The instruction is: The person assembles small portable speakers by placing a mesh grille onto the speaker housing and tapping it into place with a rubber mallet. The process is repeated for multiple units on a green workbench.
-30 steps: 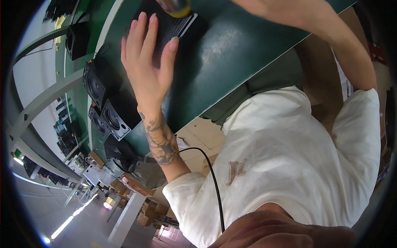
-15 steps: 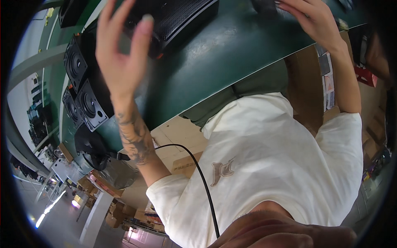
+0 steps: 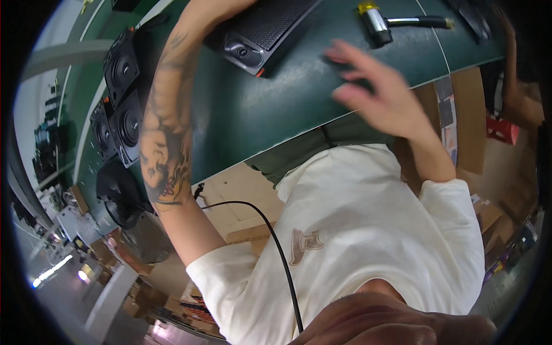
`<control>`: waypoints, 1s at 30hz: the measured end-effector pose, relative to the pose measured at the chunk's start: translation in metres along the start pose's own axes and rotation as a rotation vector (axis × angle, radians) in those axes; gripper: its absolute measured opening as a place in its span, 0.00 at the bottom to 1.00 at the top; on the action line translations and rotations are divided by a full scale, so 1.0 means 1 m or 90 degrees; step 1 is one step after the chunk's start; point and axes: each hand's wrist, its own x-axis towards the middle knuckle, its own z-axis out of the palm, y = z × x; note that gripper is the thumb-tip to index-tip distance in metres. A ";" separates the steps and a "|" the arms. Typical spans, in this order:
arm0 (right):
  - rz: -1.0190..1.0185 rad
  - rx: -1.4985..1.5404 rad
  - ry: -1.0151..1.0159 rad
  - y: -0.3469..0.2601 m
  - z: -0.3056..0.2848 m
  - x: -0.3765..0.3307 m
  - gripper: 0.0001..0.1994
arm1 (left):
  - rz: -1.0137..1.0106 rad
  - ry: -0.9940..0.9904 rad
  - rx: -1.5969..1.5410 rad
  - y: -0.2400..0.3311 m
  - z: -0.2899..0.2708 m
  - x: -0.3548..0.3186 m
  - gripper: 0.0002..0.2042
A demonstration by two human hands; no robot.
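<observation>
My left arm reaches up to a black speaker box [image 3: 283,24] with a perforated grille on the bench. The back of my left hand [image 3: 221,8] is just in view at its upper left side; the fingers are beyond the top edge. Over the green bench top, my right hand [image 3: 376,92] is blurred, its fingers apart and nothing seen in it. Up and to its right lies a mallet [image 3: 376,24] with a metal head, one yellow face, one black face and a black handle. A small orange piece shows at the speaker box's near corner.
Several square black speakers [image 3: 122,69] are stacked at the left of the bench [image 3: 259,106]. A black item [image 3: 472,22] lies at the far right. A black cable [image 3: 275,236] hangs before my shirt. Cardboard [image 3: 468,123] stands below the bench edge on the right.
My right hand has come away from the mallet, down and to the left. My left hand has moved up and right to the speaker box, whose near corner now shows more fully.
</observation>
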 end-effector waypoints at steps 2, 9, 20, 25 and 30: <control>-0.062 -0.093 0.025 -0.008 0.039 0.023 0.47 | -0.125 -0.098 -0.155 0.006 -0.013 -0.009 0.25; -0.354 -0.140 0.356 -0.006 0.063 0.086 0.36 | -0.039 0.373 -0.692 -0.006 0.019 -0.090 0.20; -0.482 -0.529 -0.133 -0.041 -0.037 0.102 0.27 | -0.026 0.267 -0.449 -0.036 0.099 -0.163 0.32; -0.196 -0.122 0.200 -0.024 -0.010 0.077 0.32 | 0.054 0.447 -0.509 0.024 0.077 -0.131 0.32; -0.076 0.376 0.243 -0.023 0.037 0.074 0.42 | 0.092 0.557 -0.393 0.023 0.101 -0.102 0.31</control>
